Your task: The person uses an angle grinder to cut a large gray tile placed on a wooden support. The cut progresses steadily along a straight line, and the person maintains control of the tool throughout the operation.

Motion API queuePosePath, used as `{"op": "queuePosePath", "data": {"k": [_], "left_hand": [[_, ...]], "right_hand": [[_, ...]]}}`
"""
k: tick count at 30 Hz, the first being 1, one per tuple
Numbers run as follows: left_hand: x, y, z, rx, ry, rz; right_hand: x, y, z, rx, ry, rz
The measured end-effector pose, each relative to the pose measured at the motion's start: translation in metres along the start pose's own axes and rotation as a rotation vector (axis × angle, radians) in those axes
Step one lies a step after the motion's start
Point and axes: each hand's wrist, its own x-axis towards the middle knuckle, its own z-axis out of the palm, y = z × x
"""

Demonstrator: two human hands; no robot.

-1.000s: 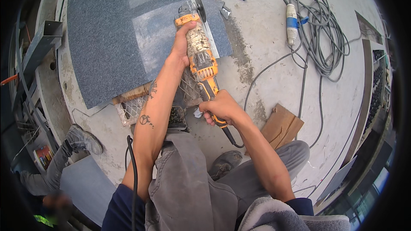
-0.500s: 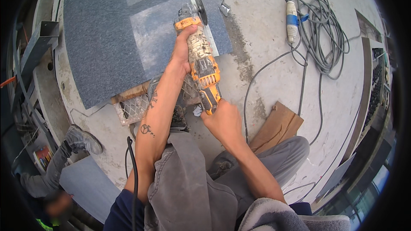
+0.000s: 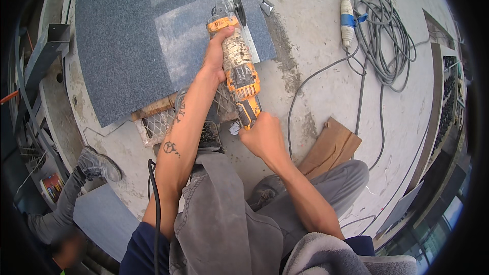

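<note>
1. In the head view, a yellow angle grinder [image 3: 238, 74] sits in the upper middle of the frame, its round disc [image 3: 238, 6] at the right edge of a big grey stone slab [image 3: 127, 40].
2. The left hand [image 3: 216, 56] is closed tight around the front of the grinder, near the disc.
3. The right hand [image 3: 262, 135] is curled shut on the back end of the grinder, in the middle of the frame.
4. The slab rests on a wooden block [image 3: 153, 108] and a wire mesh piece [image 3: 155, 125].
5. A coiled grey cable [image 3: 387, 35] lies on the concrete floor [image 3: 326, 81] at the upper right.
6. A flat cardboard piece [image 3: 331, 145] lies right of the right hand.
7. Another person's shoe [image 3: 98, 165] shows at the lower left.
</note>
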Motion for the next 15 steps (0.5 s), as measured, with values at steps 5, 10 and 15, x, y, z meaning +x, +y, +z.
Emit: {"op": "queuePosePath", "data": {"k": [5,10,15], "left_hand": [[-0.012,-0.009,0.0,-0.001,-0.032,0.028],[0.011,0.007,-0.002,-0.023,-0.051,-0.002],[0.007,0.002,-0.002,-0.038,-0.034,0.017]], "right_hand": [[-0.015,0.001,0.0,0.035,0.003,0.081],[0.011,-0.007,-0.002,0.06,-0.02,0.054],[0.004,-0.004,0.0,0.043,0.004,0.046]]}}
